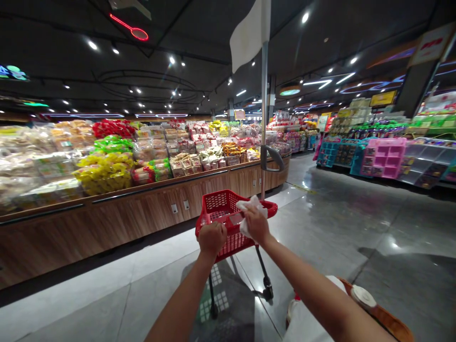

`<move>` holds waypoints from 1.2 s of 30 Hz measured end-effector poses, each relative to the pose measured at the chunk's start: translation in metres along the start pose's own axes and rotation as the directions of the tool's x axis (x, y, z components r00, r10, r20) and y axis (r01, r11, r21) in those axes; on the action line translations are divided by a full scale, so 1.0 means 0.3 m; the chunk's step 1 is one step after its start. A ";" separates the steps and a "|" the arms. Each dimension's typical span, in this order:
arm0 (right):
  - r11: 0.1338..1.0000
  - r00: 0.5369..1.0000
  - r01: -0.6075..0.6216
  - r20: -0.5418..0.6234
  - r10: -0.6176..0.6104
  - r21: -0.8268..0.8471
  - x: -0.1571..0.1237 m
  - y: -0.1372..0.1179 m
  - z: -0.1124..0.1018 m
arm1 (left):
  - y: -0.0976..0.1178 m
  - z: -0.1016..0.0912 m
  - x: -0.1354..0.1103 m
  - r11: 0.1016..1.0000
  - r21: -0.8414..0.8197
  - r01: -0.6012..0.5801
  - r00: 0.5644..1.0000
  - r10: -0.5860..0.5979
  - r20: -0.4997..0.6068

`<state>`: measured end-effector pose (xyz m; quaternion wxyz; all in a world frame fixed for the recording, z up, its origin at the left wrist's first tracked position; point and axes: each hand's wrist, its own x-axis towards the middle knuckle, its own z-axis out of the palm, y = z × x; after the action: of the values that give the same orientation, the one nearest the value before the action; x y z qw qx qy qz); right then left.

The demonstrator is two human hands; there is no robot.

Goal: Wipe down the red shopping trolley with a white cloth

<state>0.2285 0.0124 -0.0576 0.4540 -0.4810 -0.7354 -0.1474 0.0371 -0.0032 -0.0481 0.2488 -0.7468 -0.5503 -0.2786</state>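
Observation:
A small red shopping cart (218,205) stands on the shiny floor straight ahead of me. My left hand (212,237) is closed over the near rim of its basket. My right hand (255,223) is closed on a crumpled white cloth (249,205) and presses it against the cart's right rim. A metal pole (264,118) rises from the cart's right side, with a grey handle (272,157) partway up and a white flag (249,33) at the top.
A long wooden display counter (142,204) heaped with bagged snacks runs along the left. Pink and teal shelf units (384,156) stand at the right across a wide tiled aisle (338,213). A brown bag (384,316) with a white lid hangs near my right arm.

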 end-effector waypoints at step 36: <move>0.993 0.995 0.095 0.032 -0.092 -0.070 -0.048 -0.119 0.072 | -0.213 0.095 0.000 0.686 -0.652 0.324 0.946 -0.213 0.246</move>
<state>0.1889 0.0005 -0.0731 0.4186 -0.4641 -0.7577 -0.1879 -0.0202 0.0333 -0.0646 -0.1296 -0.7153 -0.5292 -0.4377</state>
